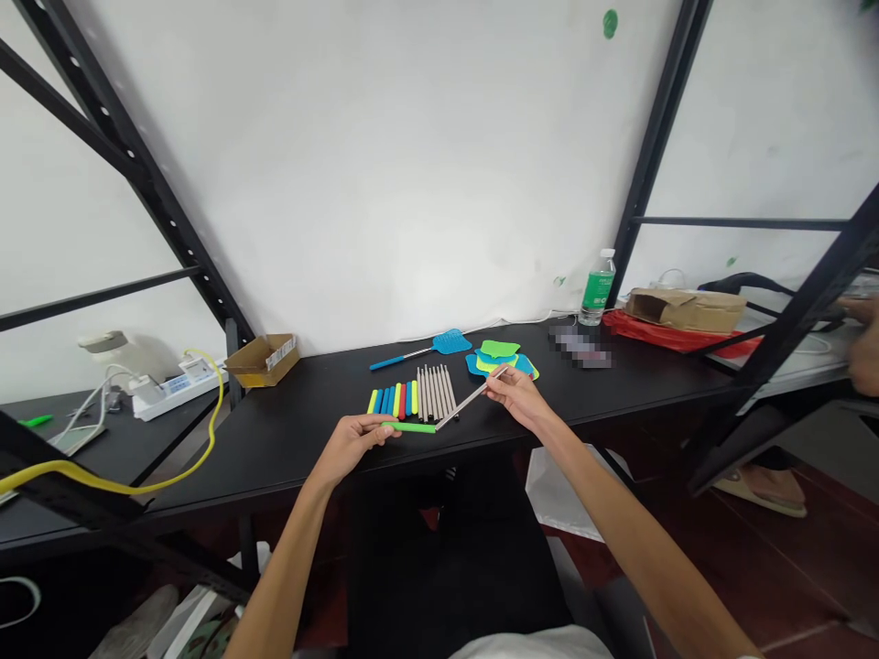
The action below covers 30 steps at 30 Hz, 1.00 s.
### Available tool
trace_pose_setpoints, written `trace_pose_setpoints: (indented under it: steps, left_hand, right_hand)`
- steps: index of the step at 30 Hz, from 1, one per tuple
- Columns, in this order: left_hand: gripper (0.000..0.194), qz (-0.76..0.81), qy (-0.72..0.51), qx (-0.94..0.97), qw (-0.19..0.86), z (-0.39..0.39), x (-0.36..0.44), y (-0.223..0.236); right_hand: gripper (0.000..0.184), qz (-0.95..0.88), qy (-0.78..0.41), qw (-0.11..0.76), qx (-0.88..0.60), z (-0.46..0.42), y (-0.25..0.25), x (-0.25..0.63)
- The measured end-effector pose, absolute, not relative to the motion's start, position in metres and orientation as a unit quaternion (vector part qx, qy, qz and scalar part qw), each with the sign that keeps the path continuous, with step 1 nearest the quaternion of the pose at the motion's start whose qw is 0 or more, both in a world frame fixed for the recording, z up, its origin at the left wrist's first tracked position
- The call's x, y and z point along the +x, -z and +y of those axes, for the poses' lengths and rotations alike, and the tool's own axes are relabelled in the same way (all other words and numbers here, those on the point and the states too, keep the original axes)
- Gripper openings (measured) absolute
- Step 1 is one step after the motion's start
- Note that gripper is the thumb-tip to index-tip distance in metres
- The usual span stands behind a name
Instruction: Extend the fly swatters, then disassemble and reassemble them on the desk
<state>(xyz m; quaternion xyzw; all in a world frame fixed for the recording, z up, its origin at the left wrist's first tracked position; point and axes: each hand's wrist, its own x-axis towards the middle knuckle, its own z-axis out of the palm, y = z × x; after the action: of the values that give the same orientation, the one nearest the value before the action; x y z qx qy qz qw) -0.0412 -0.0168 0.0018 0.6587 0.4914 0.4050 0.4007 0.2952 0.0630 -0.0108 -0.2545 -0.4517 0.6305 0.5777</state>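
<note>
Left hand [353, 446] nearly closed, pinching bright-green foam tube [410, 427] by 1 end; right hand [518, 398] pinching thin silver metal rod [471, 401], angled so rod tip meets tube's far end. Just behind, multicoloured foam tubes [393, 399] and silver metal rods [434, 392] lie in tidy side-by-side rows, sorted by type, looks like for easy grabbing, on black desk [604, 375].

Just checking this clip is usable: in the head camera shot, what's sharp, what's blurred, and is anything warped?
Head view: left hand and right hand look sharp; a pixelated patch hides something on the desk; wide-angle warp makes the black shelf uprights lean inward; light is soft and even, without strong glare.
</note>
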Motion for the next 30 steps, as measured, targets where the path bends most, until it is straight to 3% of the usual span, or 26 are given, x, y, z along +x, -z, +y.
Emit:
trace_pose_setpoints:
  steps: [30]
  left_hand:
    - [0.034,0.493,-0.468,0.611,0.405,-0.0193,-0.041,-0.004]
  right_hand:
    - [0.035,-0.47,-0.611,0.572,-0.28,0.0651,0.0137,0.2946]
